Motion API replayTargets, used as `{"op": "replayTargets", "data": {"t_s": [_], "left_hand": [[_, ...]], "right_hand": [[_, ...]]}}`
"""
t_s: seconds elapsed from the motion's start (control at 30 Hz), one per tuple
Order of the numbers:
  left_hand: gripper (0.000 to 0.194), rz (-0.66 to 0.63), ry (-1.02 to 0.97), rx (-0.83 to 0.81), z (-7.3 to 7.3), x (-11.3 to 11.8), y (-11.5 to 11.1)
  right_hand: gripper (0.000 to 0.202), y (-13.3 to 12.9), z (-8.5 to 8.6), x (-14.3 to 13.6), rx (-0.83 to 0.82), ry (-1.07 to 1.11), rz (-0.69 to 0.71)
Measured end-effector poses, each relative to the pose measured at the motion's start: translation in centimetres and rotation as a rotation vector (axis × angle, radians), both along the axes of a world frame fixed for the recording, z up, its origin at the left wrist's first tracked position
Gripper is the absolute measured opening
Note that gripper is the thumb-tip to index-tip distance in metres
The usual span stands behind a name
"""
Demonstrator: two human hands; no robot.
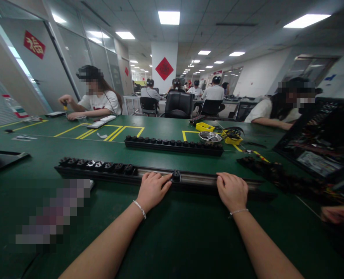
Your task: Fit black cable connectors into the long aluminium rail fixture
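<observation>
A long black rail (93,174) lies across the green table, with several black socket modules (99,164) seated in its left part. One single module (176,175) sits apart from them, near the rail's middle. My left hand (154,188) rests over the rail's near edge, its index finger reaching to that module's left side and its thumb apart. Over the right part of the rail is my right hand (232,190), its fingers wrapped round the rail. Behind the rail lies a second black strip (173,146) filled with several modules.
A metal bowl (210,136), yellow trays (204,127) and black cables (232,133) stand behind on the right. A bundle of dark parts (279,176) and an open black case (320,139) are farther right. A blurred-out flat object (55,213) lies front left. Co-workers sit across the table.
</observation>
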State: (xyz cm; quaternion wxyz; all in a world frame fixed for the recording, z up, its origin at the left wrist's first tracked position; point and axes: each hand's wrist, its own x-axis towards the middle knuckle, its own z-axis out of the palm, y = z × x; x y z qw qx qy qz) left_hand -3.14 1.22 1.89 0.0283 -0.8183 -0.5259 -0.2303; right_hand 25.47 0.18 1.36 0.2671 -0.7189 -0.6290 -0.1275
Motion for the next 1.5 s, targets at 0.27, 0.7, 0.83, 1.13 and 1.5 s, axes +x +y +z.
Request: {"op": "replayTargets", "data": {"t_s": [0.27, 0.7, 0.83, 1.13, 1.5], "left_hand": [[0.032, -0.055, -0.020, 0.012, -0.4, 0.2, 0.1], [0.022, -0.125, -0.094, 0.000, -0.6, 0.4, 0.1], [0.023, -0.125, -0.089, 0.001, -0.7, 0.4, 0.1], [0.025, -0.132, -0.071, -0.006, -0.5, 0.5, -0.1], [0.029, -0.170, -0.037, 0.000, -0.4, 0.8, -0.4]], "right_hand": [[0.033, -0.1, 0.1, -0.1, 0.002, -0.017, -0.007], [0.037, -0.1, 0.2, -0.4, -0.018, -0.016, 0.008], [0.036, -0.2, 0.2, -1.0, 0.012, -0.019, 0.044], [0.036, 0.0, 0.3, -3.0, 0.013, -0.046, 0.191], [0.034, 0.3, 0.9, -7.4, -0.032, -0.021, 0.416]]}}
